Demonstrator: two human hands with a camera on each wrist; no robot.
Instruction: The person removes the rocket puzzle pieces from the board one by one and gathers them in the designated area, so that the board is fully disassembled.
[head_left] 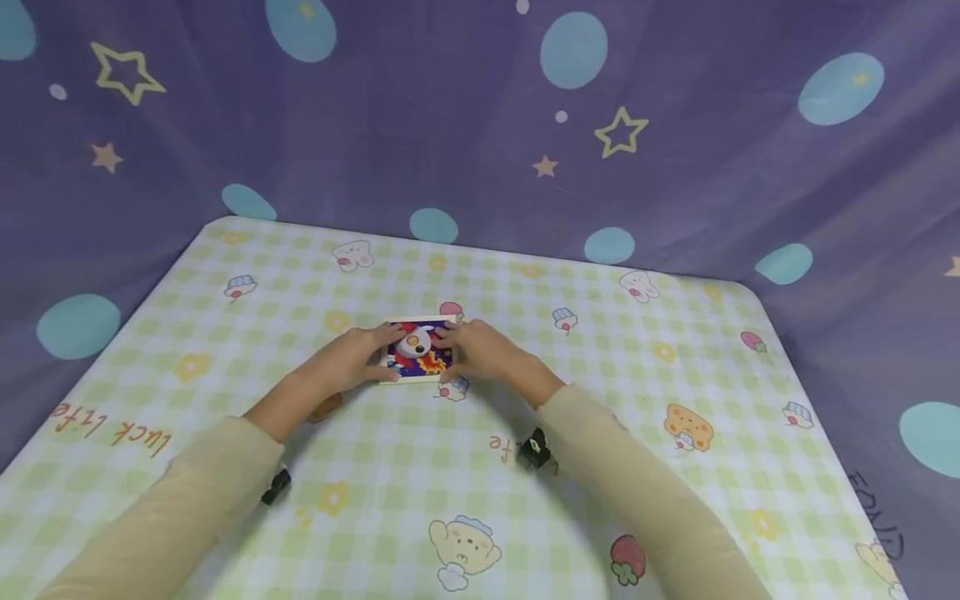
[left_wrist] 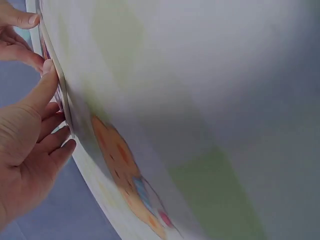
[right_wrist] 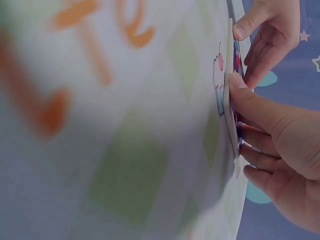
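A small square picture board with a pale rim lies flat on the table in the head view, around its middle. Its bright cartoon print shows a red and white figure against dark blue. My left hand holds the board's left side, thumb at the near edge and fingers toward the far edge. On the opposite side my right hand grips it in much the same way, some fingertips lying over the print. From the wrist views the board's thin pale edge shows between the thumbs and fingers. Fingers hide parts of both sides.
A green-and-white checked cloth with printed cartoons covers the table. Behind and at the sides hangs a purple curtain with stars and blue ovals. Small dark devices sit at both wrists.
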